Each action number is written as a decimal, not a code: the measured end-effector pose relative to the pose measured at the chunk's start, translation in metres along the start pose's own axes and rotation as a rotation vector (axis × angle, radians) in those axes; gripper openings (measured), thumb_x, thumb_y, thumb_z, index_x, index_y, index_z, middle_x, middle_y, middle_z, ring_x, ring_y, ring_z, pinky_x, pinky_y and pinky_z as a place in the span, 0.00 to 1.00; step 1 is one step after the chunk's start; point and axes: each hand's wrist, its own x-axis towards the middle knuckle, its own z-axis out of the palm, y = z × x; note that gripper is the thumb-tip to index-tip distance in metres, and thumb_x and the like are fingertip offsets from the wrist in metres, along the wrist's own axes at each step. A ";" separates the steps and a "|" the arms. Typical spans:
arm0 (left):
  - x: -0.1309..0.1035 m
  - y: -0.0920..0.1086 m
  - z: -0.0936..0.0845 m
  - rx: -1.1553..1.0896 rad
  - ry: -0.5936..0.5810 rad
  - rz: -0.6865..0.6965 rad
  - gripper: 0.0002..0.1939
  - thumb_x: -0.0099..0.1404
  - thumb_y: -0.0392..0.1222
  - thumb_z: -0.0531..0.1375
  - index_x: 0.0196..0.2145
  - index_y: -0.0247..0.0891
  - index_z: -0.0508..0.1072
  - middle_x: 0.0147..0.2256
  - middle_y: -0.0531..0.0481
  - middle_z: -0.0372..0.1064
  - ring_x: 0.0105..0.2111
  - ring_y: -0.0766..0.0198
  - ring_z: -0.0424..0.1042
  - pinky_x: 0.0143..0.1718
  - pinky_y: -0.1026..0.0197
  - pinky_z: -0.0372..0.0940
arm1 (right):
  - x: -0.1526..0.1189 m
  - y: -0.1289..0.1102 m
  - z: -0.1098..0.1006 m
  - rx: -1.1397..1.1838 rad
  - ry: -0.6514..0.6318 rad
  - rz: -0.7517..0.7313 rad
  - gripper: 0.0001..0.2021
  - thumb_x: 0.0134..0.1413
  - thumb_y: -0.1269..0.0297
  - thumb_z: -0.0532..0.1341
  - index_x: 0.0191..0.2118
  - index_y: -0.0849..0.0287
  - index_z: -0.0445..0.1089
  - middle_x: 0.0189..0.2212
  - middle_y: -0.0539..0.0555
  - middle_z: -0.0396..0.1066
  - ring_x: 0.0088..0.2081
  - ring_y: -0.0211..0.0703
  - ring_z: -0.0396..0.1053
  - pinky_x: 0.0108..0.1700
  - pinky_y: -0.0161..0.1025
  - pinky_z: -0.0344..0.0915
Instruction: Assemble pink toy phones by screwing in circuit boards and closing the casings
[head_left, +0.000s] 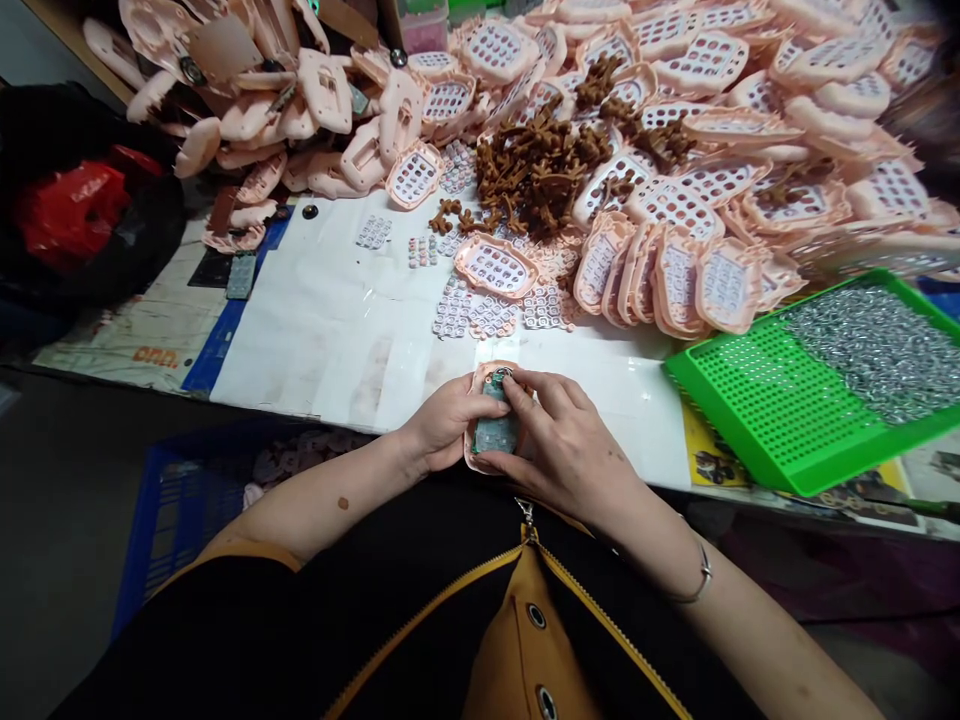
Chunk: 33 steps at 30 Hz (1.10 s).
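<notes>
At the table's front edge, close to my body, a pink plastic shell (471,462) is held between both hands. A green-grey circuit board (495,434) lies inside the shell. My left hand (448,418) is closed round the shell's left side, its thumb lying on the board. My right hand (564,432) grips the right side, with fingertips pressed on the board's upper end and the thumb at the lower edge. The right fingers hide part of the board and shell.
Pink shells (675,205) are heaped at the back, beside brown plastic pieces (536,165) and small key sheets (452,308). A green tray (757,400) of small metallic parts stands right. More pink housings (326,90) pile up left. A blue crate (169,500) sits below the table.
</notes>
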 end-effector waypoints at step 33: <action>0.004 0.000 -0.002 0.088 0.031 0.006 0.24 0.51 0.27 0.65 0.47 0.34 0.69 0.35 0.50 0.73 0.31 0.65 0.74 0.36 0.62 0.69 | 0.006 0.052 0.000 0.264 -0.050 -0.093 0.21 0.64 0.55 0.56 0.58 0.57 0.67 0.53 0.62 0.70 0.53 0.52 0.67 0.54 0.54 0.64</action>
